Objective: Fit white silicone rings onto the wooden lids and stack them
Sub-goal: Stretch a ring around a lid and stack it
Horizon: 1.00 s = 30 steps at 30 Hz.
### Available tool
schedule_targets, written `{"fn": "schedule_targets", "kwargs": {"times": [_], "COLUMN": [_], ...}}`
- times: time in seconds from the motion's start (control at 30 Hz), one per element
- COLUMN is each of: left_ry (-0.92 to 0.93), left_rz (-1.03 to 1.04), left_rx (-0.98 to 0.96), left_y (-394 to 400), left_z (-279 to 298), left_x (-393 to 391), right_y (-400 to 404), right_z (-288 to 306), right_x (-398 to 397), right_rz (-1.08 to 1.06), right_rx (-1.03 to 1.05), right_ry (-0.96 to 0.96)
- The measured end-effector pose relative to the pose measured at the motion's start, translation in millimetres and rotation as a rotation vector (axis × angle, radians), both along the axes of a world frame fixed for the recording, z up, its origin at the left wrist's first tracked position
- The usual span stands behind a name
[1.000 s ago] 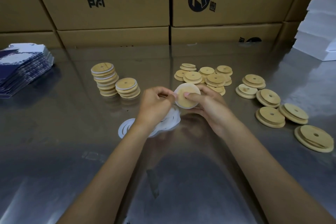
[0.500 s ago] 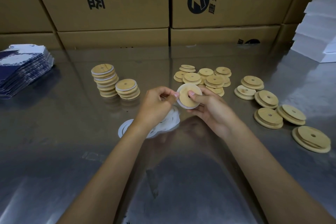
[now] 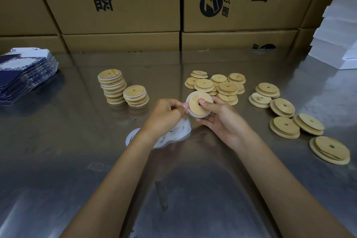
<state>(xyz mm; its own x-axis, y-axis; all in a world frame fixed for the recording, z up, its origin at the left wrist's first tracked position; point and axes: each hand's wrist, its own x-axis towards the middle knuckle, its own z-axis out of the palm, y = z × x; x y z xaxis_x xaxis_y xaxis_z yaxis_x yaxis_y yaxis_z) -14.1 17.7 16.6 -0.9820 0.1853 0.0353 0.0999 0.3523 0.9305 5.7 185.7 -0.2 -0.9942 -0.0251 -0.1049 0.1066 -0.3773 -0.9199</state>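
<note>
Head view: two bare hands hold one wooden lid above a shiny metal surface [image 3: 58, 160].

The right hand [image 3: 222, 120] grips the wooden lid [image 3: 199, 104] tilted toward the camera, thumb on its face, a white silicone ring [image 3: 190, 112] around its rim. The left hand [image 3: 164, 117] pinches that ring at the lid's left edge. Loose rings [image 3: 173, 135] lie under the left wrist. Finished stacks [image 3: 123, 91] stand to the left; bare lids [image 3: 270, 106] are scattered to the right.
</note>
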Motion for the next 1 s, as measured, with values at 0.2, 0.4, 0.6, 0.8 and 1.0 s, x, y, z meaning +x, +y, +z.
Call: {"fn": "schedule_targets", "kwargs": {"times": [0.2, 0.4, 0.6, 0.8, 1.0], "left_ry": [0.007, -0.025, -0.061, -0.118, -0.058], "left_rz": [0.012, 0.029, 0.032, -0.008, 0.104], "left_rx": [0.06, 0.064, 0.038, 0.047, 0.122], "left_y": [2.1, 2.6, 2.2, 1.5, 7.4], "left_z": [0.2, -0.4, 0.2, 4.0, 4.8], "left_x": [-0.1, -1.4, -1.5, 2.1, 4.7], "right_y": [0.8, -2.4, -4.2, -6.8, -3.9], "right_z": [2.5, 2.7, 2.6, 3.0, 6.4], "right_x": [1.4, 2.4, 2.8, 4.7, 5.1], "right_rz": [0.002, -0.028, -0.045, -0.078, -0.039], "right_rx": [-0.072, -0.117, -0.107, -0.176, -0.137], "right_ry": [-0.026, -0.051, -0.054, -0.031, -0.065]}}
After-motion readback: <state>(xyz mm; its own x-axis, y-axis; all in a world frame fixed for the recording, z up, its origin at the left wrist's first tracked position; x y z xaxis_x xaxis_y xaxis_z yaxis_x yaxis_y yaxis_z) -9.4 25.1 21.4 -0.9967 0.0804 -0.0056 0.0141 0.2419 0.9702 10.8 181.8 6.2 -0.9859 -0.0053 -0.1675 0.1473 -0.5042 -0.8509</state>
